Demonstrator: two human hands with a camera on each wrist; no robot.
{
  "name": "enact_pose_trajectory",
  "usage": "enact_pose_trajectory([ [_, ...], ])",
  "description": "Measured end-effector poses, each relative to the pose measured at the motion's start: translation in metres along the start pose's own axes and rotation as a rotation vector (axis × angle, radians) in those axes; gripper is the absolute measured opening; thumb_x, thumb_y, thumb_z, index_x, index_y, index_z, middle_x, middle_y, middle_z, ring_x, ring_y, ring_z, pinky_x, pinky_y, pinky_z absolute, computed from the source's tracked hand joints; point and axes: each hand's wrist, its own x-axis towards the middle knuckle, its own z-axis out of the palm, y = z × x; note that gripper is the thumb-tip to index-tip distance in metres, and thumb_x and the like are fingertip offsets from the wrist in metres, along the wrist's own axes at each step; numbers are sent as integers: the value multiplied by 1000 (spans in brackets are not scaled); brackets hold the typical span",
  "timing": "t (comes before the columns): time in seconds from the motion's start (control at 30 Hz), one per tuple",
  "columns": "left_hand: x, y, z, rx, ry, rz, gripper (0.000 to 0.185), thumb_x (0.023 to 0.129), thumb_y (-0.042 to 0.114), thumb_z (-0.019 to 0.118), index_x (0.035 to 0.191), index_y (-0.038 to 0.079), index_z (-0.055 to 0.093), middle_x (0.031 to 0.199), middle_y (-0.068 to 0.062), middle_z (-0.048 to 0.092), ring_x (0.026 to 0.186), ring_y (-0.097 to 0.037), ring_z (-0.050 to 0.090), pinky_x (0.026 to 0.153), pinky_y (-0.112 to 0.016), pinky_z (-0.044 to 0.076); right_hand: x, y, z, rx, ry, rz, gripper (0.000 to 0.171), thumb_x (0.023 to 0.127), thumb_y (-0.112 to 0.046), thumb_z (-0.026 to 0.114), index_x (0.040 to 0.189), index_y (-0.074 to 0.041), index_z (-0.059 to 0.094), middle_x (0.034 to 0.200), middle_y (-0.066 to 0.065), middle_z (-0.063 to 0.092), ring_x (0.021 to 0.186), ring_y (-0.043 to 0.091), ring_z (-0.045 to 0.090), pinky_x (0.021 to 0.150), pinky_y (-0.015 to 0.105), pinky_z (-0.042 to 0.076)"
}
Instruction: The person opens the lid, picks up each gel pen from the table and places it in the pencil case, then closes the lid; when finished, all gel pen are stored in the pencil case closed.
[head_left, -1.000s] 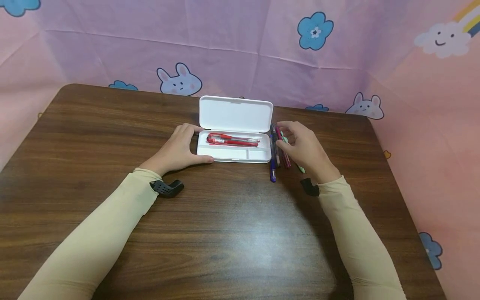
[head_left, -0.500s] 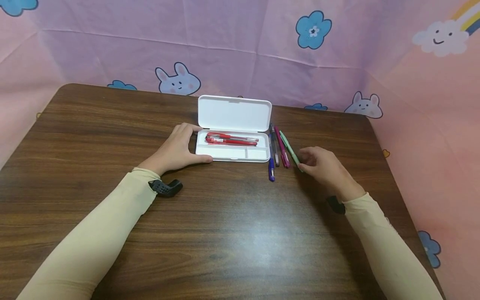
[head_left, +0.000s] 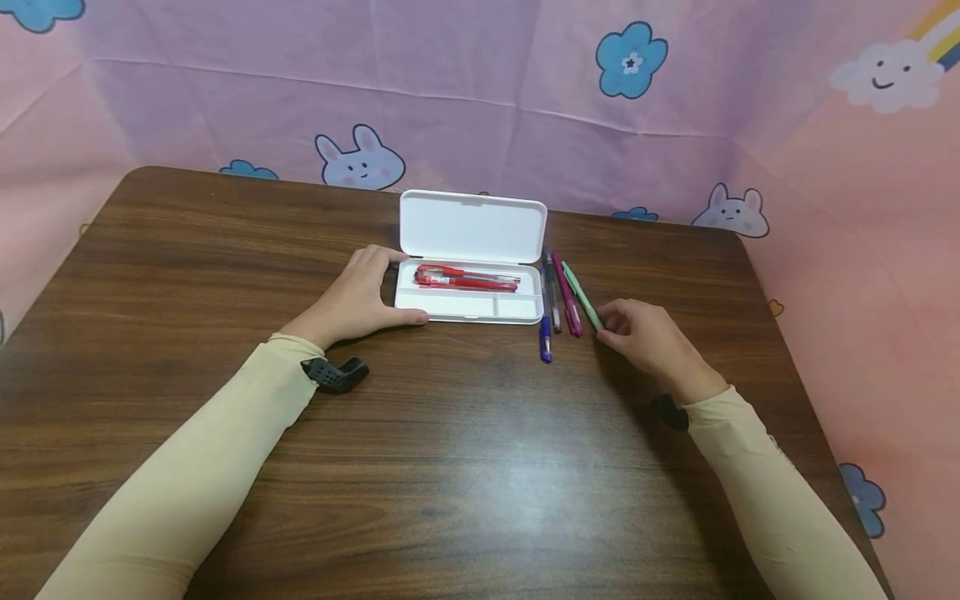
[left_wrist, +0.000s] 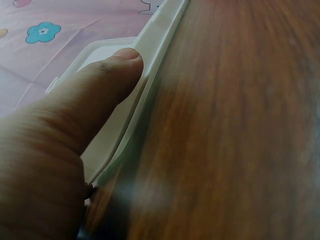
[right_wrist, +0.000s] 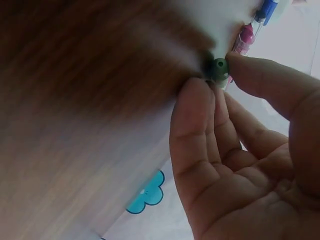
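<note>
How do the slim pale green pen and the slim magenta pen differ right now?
The slim pale green pen is pinched at its near end by the right hand; the slim magenta pen is untouched. The green pen lies farther from the open white plastic pencil case than the magenta pen. In the head view, the green pen slants more than the magenta one. Both are outside the case, to its right.

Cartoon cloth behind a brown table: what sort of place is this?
Perhaps a screened-off indoor desk corner, though I can't be sure: cartoon-print cloth hangs behind the wood-grain table, which bears an open white pencil case.
</note>
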Motion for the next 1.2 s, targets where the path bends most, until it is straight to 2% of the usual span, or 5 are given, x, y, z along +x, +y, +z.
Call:
enact_pose_trajectory([
  [0.17, 0, 0, 0, 0, 1, 1, 108, 74, 72, 80, 150, 6, 41, 146, -13, 43, 136, -31, 36, 113, -55, 35, -1, 0, 0, 24, -5, 17, 25, 98, -12, 72, 120, 0, 70, 100, 12, 71, 90, 25, 65, 76, 38, 52],
  [0.4, 0, 1, 0, 4, -1, -6, 108, 74, 71, 81, 150, 5, 41, 147, -13, 43, 137, -31, 35, 114, -55, 34, -1, 1, -1, 115, -19, 75, 26, 98, -9, 71, 122, 1, 69, 102, 15, 71, 88, 24, 65, 69, 29, 52],
  [0.77, -1, 4, -2, 5, -3, -11, 106, 76, 68, 82, 150, 5, 41, 146, -14, 43, 135, -31, 36, 113, -54, 35, -1, 1, 3, 84, 24, 56, 23, 98, -6, 69, 120, 3, 69, 104, 17, 72, 92, 28, 67, 72, 32, 53],
  [0.93, -1, 4, -1, 7, -2, -9, 105, 76, 68, 82, 149, 5, 41, 146, -14, 44, 135, -30, 36, 113, -54, 35, -2, 4, 2, 109, 37, 86, 22, 98, -5, 67, 119, 2, 69, 104, 17, 72, 93, 29, 67, 71, 32, 54],
  [1.2, -2, 4, -1, 10, -3, -6, 105, 77, 68, 81, 150, 4, 41, 146, -13, 43, 135, -31, 36, 113, -54, 35, -6, 11, -3, 75, 100, 109, 21, 97, -5, 65, 116, -1, 72, 100, 16, 71, 85, 27, 60, 69, 32, 48],
])
